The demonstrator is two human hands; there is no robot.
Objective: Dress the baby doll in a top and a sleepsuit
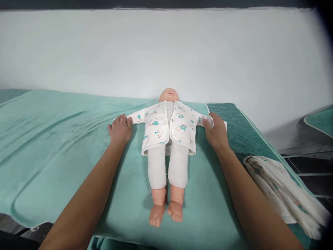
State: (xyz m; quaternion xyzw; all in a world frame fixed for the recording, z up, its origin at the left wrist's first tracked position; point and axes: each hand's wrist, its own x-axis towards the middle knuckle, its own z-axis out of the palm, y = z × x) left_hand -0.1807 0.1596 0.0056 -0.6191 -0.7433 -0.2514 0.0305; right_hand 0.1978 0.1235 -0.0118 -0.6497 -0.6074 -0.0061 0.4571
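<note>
A baby doll (pixel 169 95) lies on its back on a green cloth, head toward the wall and bare feet toward me. It wears a white patterned jacket (pixel 156 126), unfastened down the front, with the arms spread in the sleeves. My left hand (pixel 121 130) is closed on the end of the left-side sleeve (pixel 137 117), its fingertips over the cuff. On the other side, my right hand (pixel 216 132) grips the right-side sleeve (pixel 201 119) between thumb and fingers. The doll's own hands are hidden.
The green cloth (pixel 65 139) covers the bed and has creases at the left. Folded white patterned fabric (pixel 281 187) lies at the right edge. Behind the doll stands a white wall (pixel 166 52). A separate green surface (pixel 321 119) shows at the far right.
</note>
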